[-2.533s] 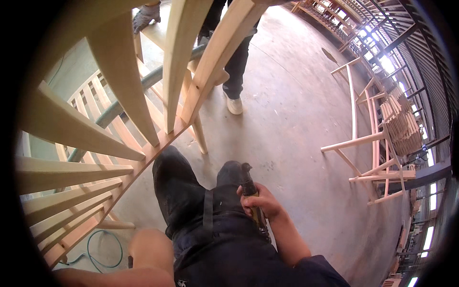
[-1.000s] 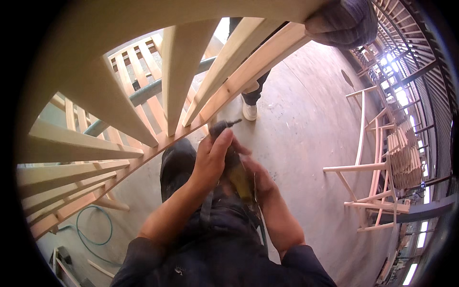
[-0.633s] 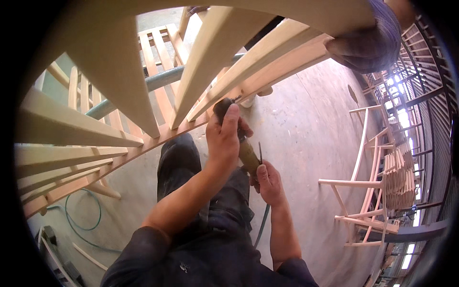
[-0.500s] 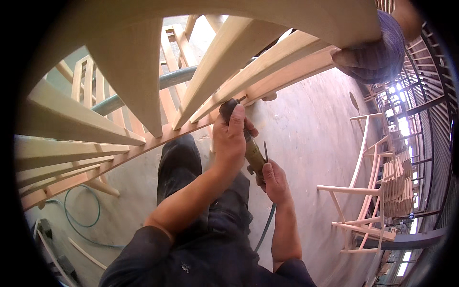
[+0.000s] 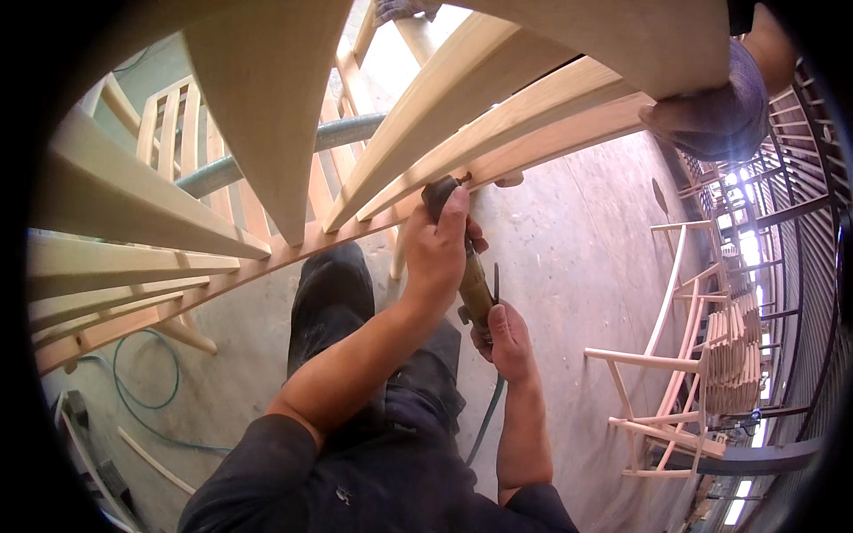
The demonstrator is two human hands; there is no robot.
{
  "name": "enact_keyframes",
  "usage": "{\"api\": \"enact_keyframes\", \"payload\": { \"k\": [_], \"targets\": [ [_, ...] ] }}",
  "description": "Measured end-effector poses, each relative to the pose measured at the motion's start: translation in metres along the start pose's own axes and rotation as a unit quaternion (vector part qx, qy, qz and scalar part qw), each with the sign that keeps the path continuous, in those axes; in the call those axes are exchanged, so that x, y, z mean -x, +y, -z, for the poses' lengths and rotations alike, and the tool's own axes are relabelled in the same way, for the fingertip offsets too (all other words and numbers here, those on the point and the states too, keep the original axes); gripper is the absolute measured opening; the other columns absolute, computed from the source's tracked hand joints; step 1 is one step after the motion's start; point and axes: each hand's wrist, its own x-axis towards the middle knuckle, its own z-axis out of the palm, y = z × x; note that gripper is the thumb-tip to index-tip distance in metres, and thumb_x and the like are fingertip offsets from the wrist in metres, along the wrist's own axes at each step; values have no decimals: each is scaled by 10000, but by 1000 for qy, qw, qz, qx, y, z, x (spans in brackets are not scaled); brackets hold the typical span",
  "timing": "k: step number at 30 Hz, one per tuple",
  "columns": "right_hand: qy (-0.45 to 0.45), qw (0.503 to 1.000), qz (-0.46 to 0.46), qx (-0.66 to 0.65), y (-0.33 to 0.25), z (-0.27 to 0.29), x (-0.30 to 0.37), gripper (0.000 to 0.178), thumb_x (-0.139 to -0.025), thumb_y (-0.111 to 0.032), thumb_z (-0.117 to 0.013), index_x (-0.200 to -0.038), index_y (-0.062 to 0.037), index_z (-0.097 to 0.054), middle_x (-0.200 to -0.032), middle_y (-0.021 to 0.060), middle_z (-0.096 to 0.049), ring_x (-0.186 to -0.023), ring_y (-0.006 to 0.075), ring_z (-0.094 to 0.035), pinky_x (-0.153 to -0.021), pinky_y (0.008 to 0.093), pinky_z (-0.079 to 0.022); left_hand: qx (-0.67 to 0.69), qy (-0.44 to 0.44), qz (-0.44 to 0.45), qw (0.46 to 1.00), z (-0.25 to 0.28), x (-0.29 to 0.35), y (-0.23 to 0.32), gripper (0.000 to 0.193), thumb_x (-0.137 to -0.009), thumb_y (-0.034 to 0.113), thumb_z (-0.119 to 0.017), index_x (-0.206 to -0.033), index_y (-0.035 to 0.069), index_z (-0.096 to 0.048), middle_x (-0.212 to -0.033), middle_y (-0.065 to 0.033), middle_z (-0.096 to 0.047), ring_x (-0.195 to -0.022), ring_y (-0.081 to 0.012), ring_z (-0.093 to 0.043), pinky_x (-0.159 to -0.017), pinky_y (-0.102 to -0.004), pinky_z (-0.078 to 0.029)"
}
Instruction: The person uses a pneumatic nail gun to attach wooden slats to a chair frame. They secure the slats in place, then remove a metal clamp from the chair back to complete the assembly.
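A slim pneumatic hand tool, brownish body with a dark head, stands nearly upright, tilted slightly, its head pressed against the curved rail of a pale, unfinished wooden chair frame where two slats meet it. What seems to be a thin air hose trails down from its base.

Teal hose coiled on concrete floor, left of the hands; unfinished wooden chair frames stacked to their right.
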Motion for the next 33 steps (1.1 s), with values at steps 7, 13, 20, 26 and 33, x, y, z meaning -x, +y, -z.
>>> {"api": "enact_keyframes", "payload": {
  "k": [7,13,20,26,33],
  "targets": [
    [17,999,37,14,8,-9,-6,589,-954,-540,-688,-1079,29,-594,-677,-31,-531,-529,45,-435,-470,223,-327,-21,-4,-15,1000,-4,0,2,282,-1032,316,-620,-940,58,-552,-690,-36,-571,-583,-142,-603,-552,-284,-519],
    [39,999,25,-20,-1,-19,-2,592,-934,-551,-715,-1048,11,-566,-639,-42,-498,-497,42,-414,-434,222,-299,-74,-98,-34,992,22,14,-26,323,-974,235,-714,-1138,42,-514,-892,-123,-699,-819,-181,-698,-761,-303,-574],
    [8,999,31,-6,-4,-4,4,695,-897,-687,-659,-1045,-16,-548,-699,-12,-543,-520,63,-481,-459,221,-349,108,-203,233,945,20,31,-21,380,-895,128,-701,-1204,11,-513,-1099,-222,-716,-1019,-304,-710,-911,-436,-569],
    [-22,1000,-12,-2,-6,1,10,697,-934,-699,-588,-1068,-16,-551,-745,15,-581,-528,77,-505,-472,239,-383,95,-151,209,961,11,36,-8,341,-869,90,-678,-1156,19,-507,-1066,-238,-707,-1000,-326,-712,-893,-450,-577],
    [-7,1000,-16,16,0,0,9,621,-978,-637,-577,-1065,-23,-558,-725,2,-551,-548,62,-465,-483,223,-356,139,-167,265,939,15,28,-8,268,-878,128,-661,-1076,34,-508,-1077,-254,-705,-936,-335,-715,-858,-456,-574]
  ]
}}
